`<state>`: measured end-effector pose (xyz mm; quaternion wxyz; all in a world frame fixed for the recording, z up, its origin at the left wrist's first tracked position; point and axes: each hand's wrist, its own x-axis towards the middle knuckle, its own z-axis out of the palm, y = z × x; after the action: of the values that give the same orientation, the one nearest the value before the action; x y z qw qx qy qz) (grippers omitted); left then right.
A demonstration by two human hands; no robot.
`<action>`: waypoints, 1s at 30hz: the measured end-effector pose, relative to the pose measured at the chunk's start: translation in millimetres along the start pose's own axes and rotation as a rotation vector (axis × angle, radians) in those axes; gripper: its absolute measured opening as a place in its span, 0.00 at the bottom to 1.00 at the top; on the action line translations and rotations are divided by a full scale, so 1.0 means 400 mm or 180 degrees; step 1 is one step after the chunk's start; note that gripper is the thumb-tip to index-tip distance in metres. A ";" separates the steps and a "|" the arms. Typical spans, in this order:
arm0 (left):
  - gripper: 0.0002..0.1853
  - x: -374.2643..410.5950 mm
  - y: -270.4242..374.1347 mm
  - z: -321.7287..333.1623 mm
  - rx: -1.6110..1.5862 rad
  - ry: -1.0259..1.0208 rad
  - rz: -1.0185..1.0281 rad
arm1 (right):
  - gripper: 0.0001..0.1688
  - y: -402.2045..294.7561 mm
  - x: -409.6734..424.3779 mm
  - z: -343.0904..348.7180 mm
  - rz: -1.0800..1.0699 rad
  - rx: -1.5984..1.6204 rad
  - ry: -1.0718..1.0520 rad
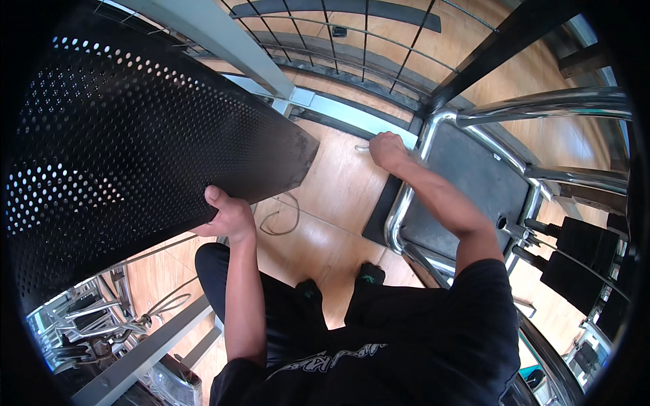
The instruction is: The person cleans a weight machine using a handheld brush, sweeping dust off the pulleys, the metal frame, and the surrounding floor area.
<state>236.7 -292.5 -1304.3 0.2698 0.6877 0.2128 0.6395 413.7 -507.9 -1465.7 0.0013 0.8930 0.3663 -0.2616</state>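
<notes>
A large black perforated metal panel [152, 122] fills the upper left, its narrow end tilted towards the middle. My left hand [228, 213] grips the panel's lower edge, thumb on the perforated face and fingers underneath. My right hand [388, 149] is closed in a fist beside a pale metal frame bar [350, 114]. From the fist sticks out the short end of a small metallic piece [361, 148]; the rest of it is hidden, so its kind cannot be told. Below the panel's tip, a thin cable [279, 231] lies looped on the wood-look floor [335, 198].
Right of my fist stands a chrome tubular frame [398, 218] around a dark plate [467, 167]. Black wire mesh [350, 45] rises at the top. Black weight blocks [579, 264] are at far right. A grey metal beam [147, 350] and cables lie lower left.
</notes>
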 end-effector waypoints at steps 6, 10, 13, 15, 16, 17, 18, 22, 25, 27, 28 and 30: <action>0.50 -0.001 0.015 -0.004 0.0003 -0.0177 -0.0408 | 0.16 -0.095 -0.050 0.138 -0.0549 0.0018 -0.1802; 0.49 0.001 0.020 -0.011 -0.0050 -0.0202 -0.0513 | 0.17 -0.118 -0.069 0.026 -0.0639 0.0445 -0.2297; 0.50 0.000 0.020 -0.016 -0.0087 -0.0274 -0.0622 | 0.14 -0.026 0.005 0.041 -0.0354 -0.0020 -0.1063; 0.50 0.001 0.018 -0.021 -0.0147 -0.0280 -0.0623 | 0.13 0.029 -0.003 -0.004 0.0160 0.0040 -0.0050; 0.51 -0.002 0.019 -0.012 -0.0212 -0.0247 -0.0612 | 0.14 0.041 0.004 -0.025 0.0228 -0.0200 -0.0230; 0.51 -0.005 0.021 -0.007 -0.0278 -0.0215 -0.0602 | 0.14 0.039 -0.004 -0.010 0.0098 -0.0172 -0.0276; 0.51 -0.004 0.025 -0.010 -0.0215 -0.0240 -0.0636 | 0.14 0.032 -0.011 0.015 -0.0050 -0.0151 -0.0313; 0.52 -0.003 0.024 -0.015 -0.0123 -0.0271 -0.0673 | 0.16 -0.053 -0.039 0.101 -0.0559 -0.0255 -0.1415; 0.51 -0.006 0.015 -0.017 -0.0177 -0.0184 -0.0682 | 0.18 -0.112 -0.040 0.039 -0.0874 -0.0114 -0.2444; 0.50 -0.009 0.011 -0.018 -0.0166 -0.0150 -0.0675 | 0.19 -0.098 -0.025 0.057 -0.0492 0.0446 -0.2729; 0.50 -0.008 0.011 -0.020 -0.0121 -0.0145 -0.0644 | 0.19 -0.089 -0.010 0.069 -0.0315 0.0717 -0.2855; 0.49 -0.007 0.010 -0.018 -0.0089 -0.0133 -0.0615 | 0.20 -0.065 0.021 0.081 -0.0895 0.0220 -0.2369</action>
<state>229.2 -296.8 -1303.5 0.3441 0.6734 0.2635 0.5989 386.4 -489.6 -1492.7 0.0680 0.6778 0.4504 -0.5771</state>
